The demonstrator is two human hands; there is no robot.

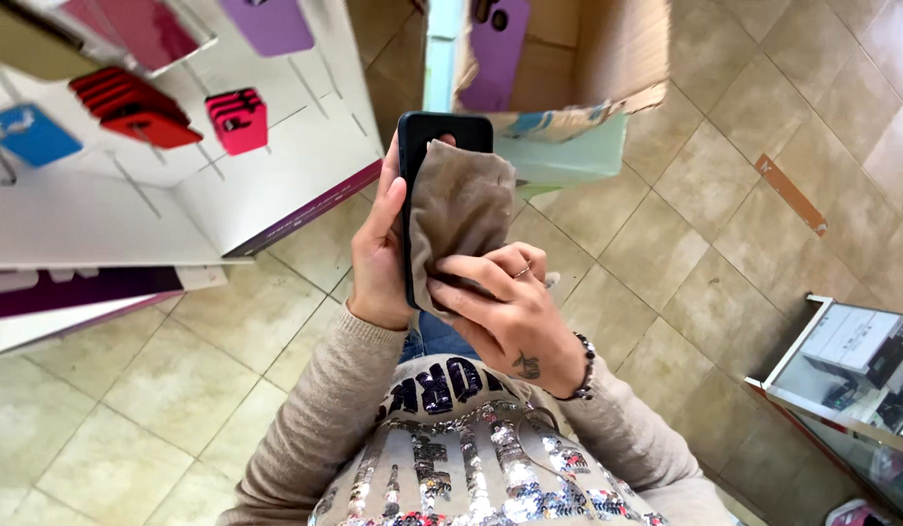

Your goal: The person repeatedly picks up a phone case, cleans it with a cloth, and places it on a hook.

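Observation:
My left hand [376, 255] grips a black phone case [443, 130] from its left side, holding it upright in front of my chest. My right hand [505, 307] presses a grey-brown cloth [461, 209] flat against the case, fingers curled over the cloth's lower edge. The cloth covers most of the case, so only the top strip and left edge of the case show.
A white display rack [188, 185] at the left carries red, pink, blue and purple phone cases on hooks. An open cardboard box [607, 58] with a purple case inside sits just beyond my hands. A glass cabinet [841, 380] stands at the lower right on the tiled floor.

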